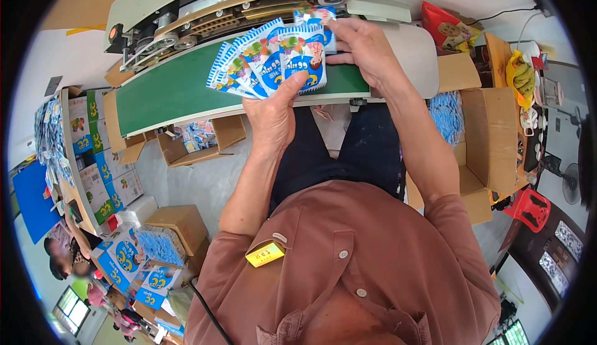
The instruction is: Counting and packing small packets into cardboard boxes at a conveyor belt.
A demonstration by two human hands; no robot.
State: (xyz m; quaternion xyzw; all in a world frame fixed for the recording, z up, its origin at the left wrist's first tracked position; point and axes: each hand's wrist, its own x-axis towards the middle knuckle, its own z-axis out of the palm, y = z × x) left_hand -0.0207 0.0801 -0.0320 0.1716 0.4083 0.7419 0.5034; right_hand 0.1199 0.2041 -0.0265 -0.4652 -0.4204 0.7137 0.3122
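Observation:
My left hand (272, 116) holds a fan of several blue-and-white snack packets (267, 62), the thumb pressed over the front one. They are upright above the green conveyor belt (168, 96). At the right end of the fan, my right hand (368, 49) has its fingers closed on the edge of another packet (311, 15), slightly blurred. That packet lies partly behind the fan, close to the band sealing machine (249, 0). Part of the right hand's grip is hidden by the packets.
Below the belt stands an open carton (196, 158) with loose packets. To my right, a larger carton (497, 139) is beside a heap of blue packets (446, 116). Printed boxes (102, 158) are stacked at left, where another person (74, 245) is. A red stool (530, 210) stands at far right.

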